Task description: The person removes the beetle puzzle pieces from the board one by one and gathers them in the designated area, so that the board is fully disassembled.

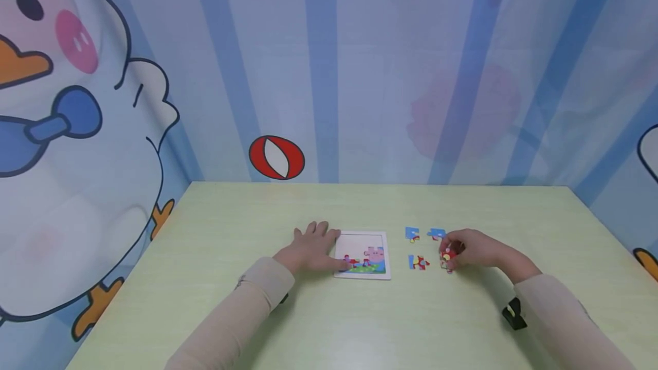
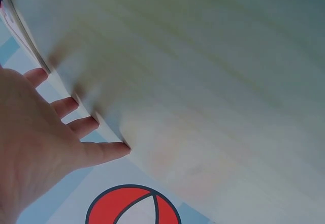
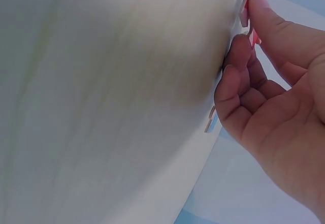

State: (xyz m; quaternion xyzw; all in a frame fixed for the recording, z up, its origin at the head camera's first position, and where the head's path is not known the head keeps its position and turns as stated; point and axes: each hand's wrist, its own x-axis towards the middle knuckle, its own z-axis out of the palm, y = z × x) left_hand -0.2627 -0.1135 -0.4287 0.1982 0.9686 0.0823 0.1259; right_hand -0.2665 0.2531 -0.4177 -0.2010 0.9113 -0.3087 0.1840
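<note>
A square jigsaw tray (image 1: 388, 267) with a white rim lies on the table, its lower part filled with colourful pieces that show a pink cartoon pig. My left hand (image 1: 311, 249), fingers spread, rests at the tray's left side, with thumb and index finger touching its edge. In the left wrist view the left hand (image 2: 43, 132) shows straight fingertips against the tabletop. Right of the tray, my right hand (image 1: 474, 248) pinches a red patterned puzzle piece (image 1: 446, 257) between thumb and fingers. The right wrist view shows the right hand (image 3: 277, 82) with its other fingers curled.
Between tray and right hand lie loose puzzle pieces: a blue one (image 1: 412, 233), another blue one (image 1: 436, 233) close to the right fingers, and a red and blue one (image 1: 418, 262). The pale table (image 1: 360, 324) ends at a printed blue curtain (image 1: 370, 73).
</note>
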